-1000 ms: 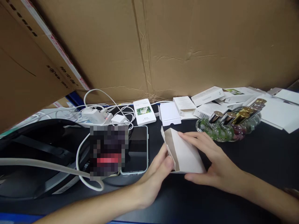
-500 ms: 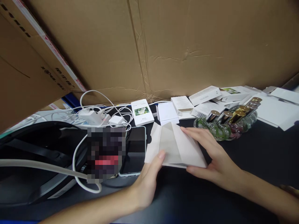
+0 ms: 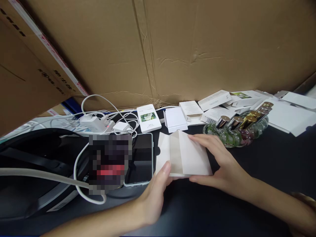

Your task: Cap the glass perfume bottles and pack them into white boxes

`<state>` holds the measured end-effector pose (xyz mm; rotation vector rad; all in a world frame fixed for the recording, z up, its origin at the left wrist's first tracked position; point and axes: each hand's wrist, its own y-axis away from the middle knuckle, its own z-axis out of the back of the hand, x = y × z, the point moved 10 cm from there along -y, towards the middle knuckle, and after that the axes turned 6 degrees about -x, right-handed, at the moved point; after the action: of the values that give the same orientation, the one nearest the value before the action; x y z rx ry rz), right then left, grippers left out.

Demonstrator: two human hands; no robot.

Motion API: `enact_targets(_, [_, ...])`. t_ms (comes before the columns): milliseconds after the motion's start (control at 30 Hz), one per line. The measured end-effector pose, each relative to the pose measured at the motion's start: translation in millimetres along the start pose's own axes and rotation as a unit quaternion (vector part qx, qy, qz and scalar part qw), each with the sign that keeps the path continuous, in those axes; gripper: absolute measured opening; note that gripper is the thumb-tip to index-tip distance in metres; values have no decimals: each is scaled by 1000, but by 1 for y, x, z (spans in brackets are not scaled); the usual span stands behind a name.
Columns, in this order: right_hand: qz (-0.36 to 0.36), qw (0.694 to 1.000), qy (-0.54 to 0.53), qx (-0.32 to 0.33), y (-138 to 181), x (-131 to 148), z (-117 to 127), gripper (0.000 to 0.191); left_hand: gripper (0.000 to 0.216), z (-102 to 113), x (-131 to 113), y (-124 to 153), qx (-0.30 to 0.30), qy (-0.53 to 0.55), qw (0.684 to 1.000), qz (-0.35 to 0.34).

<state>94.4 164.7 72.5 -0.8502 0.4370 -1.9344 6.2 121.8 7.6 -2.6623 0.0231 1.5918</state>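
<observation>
An open box point(image 3: 196, 158) is pinched by the left fingers point(image 3: 165, 168) and, edge to edge, by the right fingers point(image 3: 207, 141); bottles point(image 3: 236, 136) are grouped just beyond the latter

Backdrop: creased brown cardboard panel point(image 3: 177, 42).
Black tabletop point(image 3: 209, 207) below; printed cardboard flap point(image 3: 22, 75) slants at left, blue bar point(image 3: 73, 106) beside it.

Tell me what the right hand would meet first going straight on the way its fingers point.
The white carton, since the right hand rests against it. Beyond that, the line seems to pass near the white box with the green picture, though depth is hard to judge.
</observation>
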Motion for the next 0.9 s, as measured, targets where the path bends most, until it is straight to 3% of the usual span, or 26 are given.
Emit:
enact_targets(667, [-15, 999, -41, 3, 3, -6, -4, 69, 57, -7, 1, -2, 6, -8, 1000, 26])
enact_targets(900, [-27, 999, -26, 30, 6, -6, -12, 97, 60, -9, -5, 1, 25, -162, 986, 10])
